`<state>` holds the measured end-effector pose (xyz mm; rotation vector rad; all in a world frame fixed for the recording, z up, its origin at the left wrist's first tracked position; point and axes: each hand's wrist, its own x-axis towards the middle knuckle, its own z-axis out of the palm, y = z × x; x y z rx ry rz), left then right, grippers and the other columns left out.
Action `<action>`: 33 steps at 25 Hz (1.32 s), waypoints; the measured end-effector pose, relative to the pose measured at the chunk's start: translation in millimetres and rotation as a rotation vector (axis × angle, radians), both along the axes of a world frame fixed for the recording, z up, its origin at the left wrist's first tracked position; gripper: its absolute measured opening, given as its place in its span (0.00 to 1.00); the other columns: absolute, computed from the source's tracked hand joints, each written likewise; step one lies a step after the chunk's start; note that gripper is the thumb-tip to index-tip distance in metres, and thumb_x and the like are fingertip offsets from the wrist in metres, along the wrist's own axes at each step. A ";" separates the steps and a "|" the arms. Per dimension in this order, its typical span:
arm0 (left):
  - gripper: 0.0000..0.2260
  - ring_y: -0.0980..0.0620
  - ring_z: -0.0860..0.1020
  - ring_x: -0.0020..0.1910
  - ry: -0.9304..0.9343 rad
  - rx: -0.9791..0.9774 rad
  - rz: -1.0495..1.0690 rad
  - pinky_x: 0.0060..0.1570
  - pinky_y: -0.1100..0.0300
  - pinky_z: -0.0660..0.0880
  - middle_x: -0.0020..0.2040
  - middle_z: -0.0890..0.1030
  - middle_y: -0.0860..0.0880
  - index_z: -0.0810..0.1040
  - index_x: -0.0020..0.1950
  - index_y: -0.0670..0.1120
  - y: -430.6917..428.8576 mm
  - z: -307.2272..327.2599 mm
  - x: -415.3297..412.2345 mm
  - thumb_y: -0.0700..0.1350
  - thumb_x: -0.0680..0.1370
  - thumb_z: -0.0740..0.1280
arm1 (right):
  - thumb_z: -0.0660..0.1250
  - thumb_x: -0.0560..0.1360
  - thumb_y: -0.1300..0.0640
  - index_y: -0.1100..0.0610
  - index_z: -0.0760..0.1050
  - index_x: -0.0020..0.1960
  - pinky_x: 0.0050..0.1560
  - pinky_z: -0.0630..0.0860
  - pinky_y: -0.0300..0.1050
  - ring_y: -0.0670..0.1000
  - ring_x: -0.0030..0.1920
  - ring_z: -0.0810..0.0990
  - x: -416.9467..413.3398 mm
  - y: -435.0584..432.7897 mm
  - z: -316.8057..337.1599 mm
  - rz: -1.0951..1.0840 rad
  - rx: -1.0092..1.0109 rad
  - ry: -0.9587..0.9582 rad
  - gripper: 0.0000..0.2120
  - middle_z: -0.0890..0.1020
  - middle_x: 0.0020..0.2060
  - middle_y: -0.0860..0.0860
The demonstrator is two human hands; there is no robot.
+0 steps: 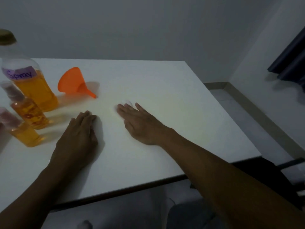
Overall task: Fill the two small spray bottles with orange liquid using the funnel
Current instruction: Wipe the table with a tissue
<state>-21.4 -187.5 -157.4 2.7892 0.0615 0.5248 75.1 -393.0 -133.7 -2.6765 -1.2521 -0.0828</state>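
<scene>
Both forearms reached in from the near edge, and the left hand [77, 138] and right hand [140, 124] lay flat on the white table [165, 100], fingers [125, 108] released and grasping nothing. Something small and pale sat just past the right fingertips — too blurred to name.

At the far left stood the two small spray bottles [31, 113], close together, both already showing orange liquid well up their clear bodies, pinkish caps on top. Behind them rose the large bottle [33, 86] labelled "Spray", capped and partly full. The orange funnel [74, 81] lay on its side just to the right of it, spout toward the person.

Judged from this, the small bottles would be light, smooth and easy to tip — best held round the body. The funnel looked stiff and nearly weightless; its wide rim offered the surest hold.
</scene>
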 end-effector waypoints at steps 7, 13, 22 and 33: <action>0.20 0.39 0.66 0.71 -0.018 0.034 -0.011 0.74 0.47 0.56 0.69 0.71 0.36 0.69 0.68 0.37 -1.3 -2.2 0.7 0.44 0.79 0.53 | 0.50 0.84 0.59 0.53 0.53 0.81 0.79 0.43 0.44 0.47 0.81 0.53 30.0 -138.6 9.4 -0.232 -0.078 0.006 0.26 0.59 0.80 0.51; 0.21 0.39 0.67 0.69 -0.014 0.026 0.024 0.72 0.44 0.60 0.68 0.71 0.38 0.69 0.68 0.39 -4.4 -3.1 5.8 0.45 0.79 0.49 | 0.50 0.80 0.68 0.57 0.53 0.81 0.80 0.43 0.49 0.56 0.81 0.48 62.6 -98.1 17.6 -0.727 0.020 0.152 0.30 0.52 0.81 0.55; 0.23 0.40 0.66 0.71 0.000 0.018 0.039 0.73 0.46 0.58 0.70 0.70 0.36 0.68 0.71 0.37 -5.2 -0.2 8.4 0.46 0.79 0.50 | 0.56 0.70 0.75 0.62 0.51 0.81 0.79 0.38 0.49 0.53 0.81 0.44 -5.2 6.1 3.8 0.041 0.005 0.210 0.40 0.50 0.82 0.57; 0.28 0.38 0.62 0.74 0.053 0.067 0.007 0.74 0.45 0.55 0.74 0.65 0.35 0.64 0.74 0.36 -8.0 1.6 9.5 0.48 0.78 0.47 | 0.53 0.77 0.71 0.64 0.51 0.80 0.80 0.47 0.54 0.60 0.81 0.48 63.3 -149.3 17.9 -0.935 -0.029 0.157 0.32 0.51 0.81 0.59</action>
